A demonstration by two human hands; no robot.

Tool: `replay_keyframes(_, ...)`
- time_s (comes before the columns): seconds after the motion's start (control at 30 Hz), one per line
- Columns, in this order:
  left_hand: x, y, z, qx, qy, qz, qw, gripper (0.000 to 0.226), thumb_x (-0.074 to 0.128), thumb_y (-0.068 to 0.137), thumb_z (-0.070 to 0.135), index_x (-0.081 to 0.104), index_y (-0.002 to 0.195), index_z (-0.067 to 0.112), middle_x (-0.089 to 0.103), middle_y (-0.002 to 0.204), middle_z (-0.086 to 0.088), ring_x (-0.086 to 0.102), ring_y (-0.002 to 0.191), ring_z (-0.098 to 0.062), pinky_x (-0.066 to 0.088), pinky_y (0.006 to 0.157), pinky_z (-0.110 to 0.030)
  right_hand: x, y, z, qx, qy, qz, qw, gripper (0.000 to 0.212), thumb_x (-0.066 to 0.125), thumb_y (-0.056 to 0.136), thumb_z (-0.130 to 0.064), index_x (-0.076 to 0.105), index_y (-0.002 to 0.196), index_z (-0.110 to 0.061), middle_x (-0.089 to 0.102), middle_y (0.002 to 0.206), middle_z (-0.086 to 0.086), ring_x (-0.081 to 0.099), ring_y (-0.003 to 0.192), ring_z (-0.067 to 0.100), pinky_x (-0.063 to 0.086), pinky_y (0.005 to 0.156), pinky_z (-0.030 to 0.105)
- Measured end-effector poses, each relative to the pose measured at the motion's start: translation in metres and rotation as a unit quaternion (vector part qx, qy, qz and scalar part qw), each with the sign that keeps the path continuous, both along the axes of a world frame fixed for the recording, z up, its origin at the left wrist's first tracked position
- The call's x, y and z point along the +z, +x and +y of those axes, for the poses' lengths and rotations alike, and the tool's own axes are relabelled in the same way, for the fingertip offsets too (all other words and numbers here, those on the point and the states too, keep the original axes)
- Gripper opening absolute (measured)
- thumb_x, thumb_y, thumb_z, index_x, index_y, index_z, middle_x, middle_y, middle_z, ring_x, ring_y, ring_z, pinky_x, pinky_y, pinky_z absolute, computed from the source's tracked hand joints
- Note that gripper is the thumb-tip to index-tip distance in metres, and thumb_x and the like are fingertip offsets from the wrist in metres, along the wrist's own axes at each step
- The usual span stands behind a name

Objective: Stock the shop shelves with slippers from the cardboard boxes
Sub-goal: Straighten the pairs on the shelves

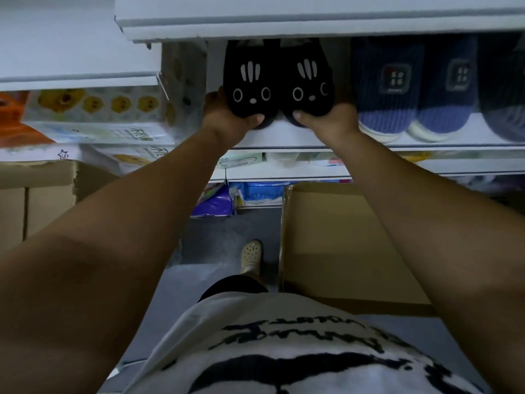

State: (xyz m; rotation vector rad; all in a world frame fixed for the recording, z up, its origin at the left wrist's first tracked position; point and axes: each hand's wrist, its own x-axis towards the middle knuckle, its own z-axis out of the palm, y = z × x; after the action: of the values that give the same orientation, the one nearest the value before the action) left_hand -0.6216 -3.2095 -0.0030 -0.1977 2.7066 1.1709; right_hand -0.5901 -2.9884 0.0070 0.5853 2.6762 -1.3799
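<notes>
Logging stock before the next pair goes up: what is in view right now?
black slippers: two, black with pale cat faces, side by side on the shelf
blue slippers: at least three, blue knit, the one at the frame edge darker, right of the black pair
white shelf: one, white, under both sets
printed packs: several, white with yellow prints, on the shelf at left
purple packet: one, purple, on the lowest shelf
right cardboard box: one, brown, on the floor
left cardboard boxes: count unclear, brown, at left
clog: one, cream, on the person's foot
left hand: grips the left black slipper's toe
right hand: grips the right one's toe
</notes>
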Motion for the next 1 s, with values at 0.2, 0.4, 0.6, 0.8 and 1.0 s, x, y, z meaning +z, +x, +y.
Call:
replay_keyframes(0.2, 0.023, 0.054, 0.009, 0.01, 0.0, 0.115, 0.993, 0.06, 0.079, 0.083, 0.034, 0.057, 0.133, 0.007, 0.06, 0.13, -0.015, 0.056, 0.122, -0.029, 0.044, 0.103, -0.033, 0.033, 0.049, 0.006, 0.074, 0.022, 0.028, 0.997, 0.075, 0.086, 0.08, -0.034, 0.052, 0.141, -0.007, 0.058, 0.14, 0.008, 0.054, 0.129, 0.021, 0.037, 0.095, 0.017)
replay_keyframes(0.4, 0.083, 0.126, 0.012, -0.037, 0.035, 0.267, 0.962, 0.049, 0.072, 0.094, 0.034, 0.059, 0.133, 0.008, 0.059, 0.132, -0.008, 0.054, 0.125, -0.02, 0.041, 0.105, -0.025, 0.1, 0.105, 0.005, 0.133, 0.068, 0.159, 0.976, 0.057, 0.076, 0.09, -0.035, 0.059, 0.138, -0.011, 0.06, 0.139, 0.006, 0.056, 0.128, 0.019, 0.041, 0.105, 0.023)
replay_keyframes(0.6, 0.167, 0.139, 0.016, -0.003, 0.048, 0.406, 0.913, 0.036, 0.072, 0.095, 0.027, 0.062, 0.123, 0.007, 0.06, 0.122, -0.006, 0.056, 0.116, -0.021, 0.047, 0.098, -0.031, 0.174, 0.117, 0.0, 0.088, 0.04, 0.322, 0.942, 0.027, 0.071, 0.094, -0.024, 0.066, 0.117, -0.012, 0.067, 0.115, 0.001, 0.065, 0.104, 0.012, 0.053, 0.093, 0.03)
replay_keyframes(0.8, 0.247, 0.083, 0.018, 0.037, 0.013, 0.408, 0.912, 0.054, 0.068, 0.091, 0.05, 0.056, 0.124, 0.01, 0.058, 0.123, -0.007, 0.054, 0.117, -0.024, 0.045, 0.095, -0.038, 0.236, 0.068, -0.007, 0.015, 0.079, 0.384, 0.92, 0.033, 0.072, 0.088, -0.029, 0.062, 0.115, -0.013, 0.059, 0.108, 0.001, 0.059, 0.089, 0.017, 0.048, 0.08, 0.026)
replay_keyframes(1.0, 0.26, 0.008, 0.031, 0.031, 0.053, 0.229, 0.972, 0.081, 0.06, 0.084, 0.072, 0.053, 0.132, 0.007, 0.061, 0.131, -0.017, 0.057, 0.123, -0.037, 0.047, 0.101, -0.04, 0.258, -0.001, -0.003, 0.026, 0.11, 0.193, 0.975, 0.072, 0.065, 0.089, -0.059, 0.052, 0.132, -0.004, 0.055, 0.133, 0.016, 0.053, 0.124, 0.032, 0.043, 0.104, 0.035)
